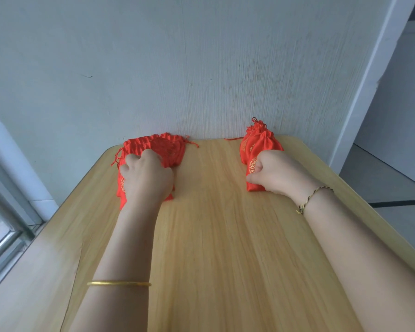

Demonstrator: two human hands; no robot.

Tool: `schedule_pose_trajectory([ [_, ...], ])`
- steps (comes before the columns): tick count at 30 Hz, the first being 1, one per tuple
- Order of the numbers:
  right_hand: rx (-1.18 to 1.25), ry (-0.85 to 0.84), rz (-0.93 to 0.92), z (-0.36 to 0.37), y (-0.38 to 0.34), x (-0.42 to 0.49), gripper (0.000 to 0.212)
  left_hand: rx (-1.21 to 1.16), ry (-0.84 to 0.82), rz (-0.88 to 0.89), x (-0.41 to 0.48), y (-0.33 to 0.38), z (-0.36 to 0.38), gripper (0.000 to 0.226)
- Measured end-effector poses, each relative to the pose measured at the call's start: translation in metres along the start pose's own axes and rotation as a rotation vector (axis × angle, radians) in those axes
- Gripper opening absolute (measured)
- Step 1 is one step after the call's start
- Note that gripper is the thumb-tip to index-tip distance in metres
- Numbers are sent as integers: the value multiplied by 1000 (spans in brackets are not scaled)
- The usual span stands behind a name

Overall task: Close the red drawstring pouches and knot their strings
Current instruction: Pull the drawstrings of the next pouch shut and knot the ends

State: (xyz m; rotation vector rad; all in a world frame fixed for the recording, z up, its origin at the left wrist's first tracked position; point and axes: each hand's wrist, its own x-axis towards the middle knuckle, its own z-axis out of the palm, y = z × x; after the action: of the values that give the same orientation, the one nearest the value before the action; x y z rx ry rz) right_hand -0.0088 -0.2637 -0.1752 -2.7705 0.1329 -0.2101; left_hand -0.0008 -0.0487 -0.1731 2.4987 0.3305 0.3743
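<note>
Red satin pouches (pixel 153 149) lie heaped on the wooden worktop (pixel 216 236) under the left hand (pixel 146 178), whose fingers (pixel 132 161) curl down onto the cloth. Just beyond the right hand (pixel 271 173) sit more cinched pouches (pixel 256 142); its fingers (pixel 254 178) are closed on the nearest pouch (pixel 252 185).

- The left hand (pixel 146 174) is lying palm down, fingers curled, on a flat pile of open red pouches (pixel 158 148) at the far left of the wooden bench (pixel 216 236).
- The right hand (pixel 271 172) is resting on the near end of the gathered, tied pouches (pixel 258 141) at the far right, by the wall (pixel 177 68).
- A gold bangle (pixel 119 283) is sitting on the left forearm.
</note>
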Motion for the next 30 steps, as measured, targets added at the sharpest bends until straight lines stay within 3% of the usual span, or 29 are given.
schedule_pose_trajectory([
  [3, 39, 0, -67, 4, -10, -3, 24, 42, 51, -113, 2, -10, -3, 38],
  [7, 93, -12, -122, 7, -21, -8, 21, 90, -47, -206, 8, -19, -3, 37],
  [12, 127, -20, -142, 10, -24, -10, 19, 112, -58, -214, 6, -18, -4, 13],
  [15, 150, 0, -142, 11, -24, -10, 18, 92, 20, -178, 6, -19, -5, 14],
  [17, 175, 17, -145, 12, -24, -9, 16, -34, 130, -130, 10, -21, -6, 17],
  [20, 257, 38, -162, 13, -24, -6, 14, -422, 195, -9, 11, -18, -15, 17],
  [23, 508, 39, -140, 13, -29, -8, 32, -834, -61, 15, 6, -9, -22, 34],
  [26, 787, 34, -123, 6, -34, -10, 58, -1027, -392, 87, -1, 2, -25, 41],
  [27, 824, 48, -145, 4, -35, -10, 54, -1041, -446, 116, -4, 4, -24, 45],
  [30, 736, 121, -302, 0, -34, -8, 18, -991, -505, 152, -7, 6, -20, 67],
])
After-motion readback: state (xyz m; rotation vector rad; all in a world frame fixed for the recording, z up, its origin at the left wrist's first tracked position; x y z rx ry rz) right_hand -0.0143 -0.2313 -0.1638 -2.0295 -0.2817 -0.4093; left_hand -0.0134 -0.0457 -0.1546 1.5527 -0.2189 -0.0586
